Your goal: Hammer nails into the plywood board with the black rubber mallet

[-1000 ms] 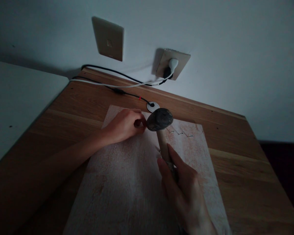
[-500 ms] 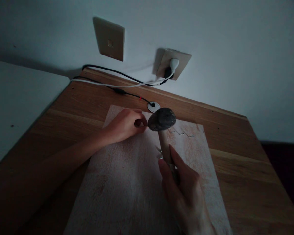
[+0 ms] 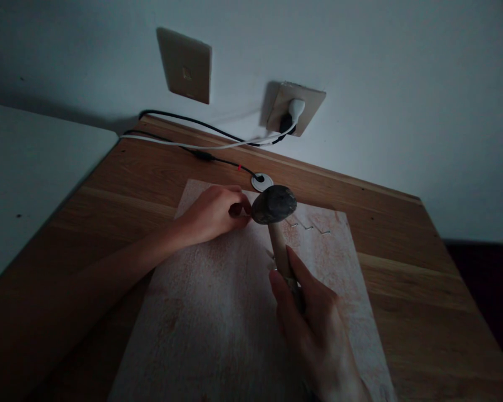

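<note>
My right hand is wrapped round the wooden handle of a hammer. The dark, blunt hammer head hangs above the far part of a pale, worn board, right beside my left fingertips. My left hand rests on the board with thumb and forefinger pinched; the hammer head covers the tips, so anything between them is hidden. Right of the head, several nails stand in a row in the board, casting thin shadows. Small shiny bits, perhaps more nails, show beside the handle, partly covered by it and my right thumb.
Beneath the board is a wooden tabletop. Behind it, black and white cables run to a wall socket. One cable enters a round grommet just past the board. A wall plate sits higher left; a white panel borders the left.
The hammer has shifted very slightly left along with my right hand. My left hand keeps its pinch in nearly the same spot, and the whole view has drifted a little.
</note>
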Available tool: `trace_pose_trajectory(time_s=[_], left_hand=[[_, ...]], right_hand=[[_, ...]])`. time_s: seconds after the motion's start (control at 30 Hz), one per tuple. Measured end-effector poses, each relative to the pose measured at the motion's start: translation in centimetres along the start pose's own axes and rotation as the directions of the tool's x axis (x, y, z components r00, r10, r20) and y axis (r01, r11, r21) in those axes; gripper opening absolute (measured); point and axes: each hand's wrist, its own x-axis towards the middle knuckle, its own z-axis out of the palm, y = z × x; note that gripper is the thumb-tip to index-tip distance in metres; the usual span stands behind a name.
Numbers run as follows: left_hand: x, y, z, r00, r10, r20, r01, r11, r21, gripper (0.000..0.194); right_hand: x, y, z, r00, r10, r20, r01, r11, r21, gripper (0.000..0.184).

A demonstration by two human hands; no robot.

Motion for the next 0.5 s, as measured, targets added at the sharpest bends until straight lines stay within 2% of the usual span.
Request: trace_pose_trajectory(time_s=[0.23,0.5], left_hand=[[0.02,-0.11,0.03,1.0,0.007,-0.008,-0.007,1.0,-0.001,0.01],[-0.02,0.11,-0.26,1.0,0.019,0.012,-0.019,1.0,-0.009,0.01]], right_hand=[[-0.04,-0.07,-0.02,0.999,0.025,0.024,-0.027,0.998,0.056,0.051],[-0.19,-1.0,-0.2,0.994,0.108,0.016,-0.109,0.988,0.111,0.051]])
